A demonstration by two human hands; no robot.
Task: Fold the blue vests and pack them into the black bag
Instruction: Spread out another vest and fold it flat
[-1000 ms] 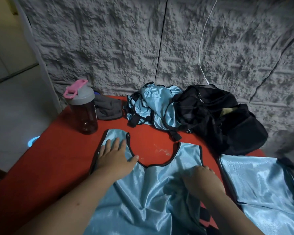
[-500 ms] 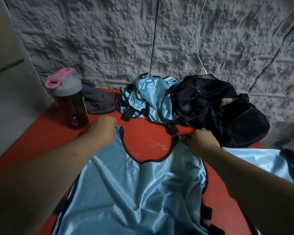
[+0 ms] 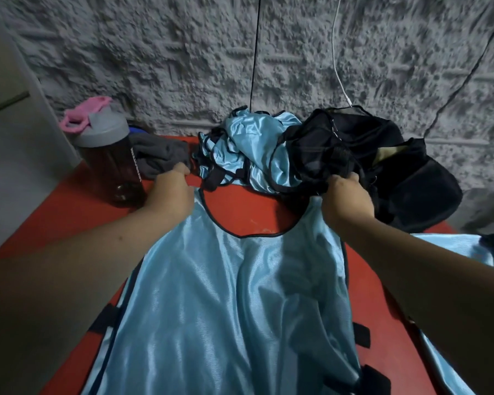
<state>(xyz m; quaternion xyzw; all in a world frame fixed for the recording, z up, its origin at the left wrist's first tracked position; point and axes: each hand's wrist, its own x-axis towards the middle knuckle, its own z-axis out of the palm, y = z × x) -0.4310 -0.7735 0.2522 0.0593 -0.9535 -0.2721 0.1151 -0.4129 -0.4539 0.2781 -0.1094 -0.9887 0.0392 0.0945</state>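
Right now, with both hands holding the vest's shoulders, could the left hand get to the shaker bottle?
Probably yes, once it lets go. The left hand pinches the vest at its shoulder strap, and the shaker bottle stands just to its left on the red table, with nothing between them.

No text can be read here. A thin vertical line of white markings runs down the side of the dark shaker bottle (image 3: 117, 166), too small and blurred to make out. No other labels, brands, numbers or signs show.
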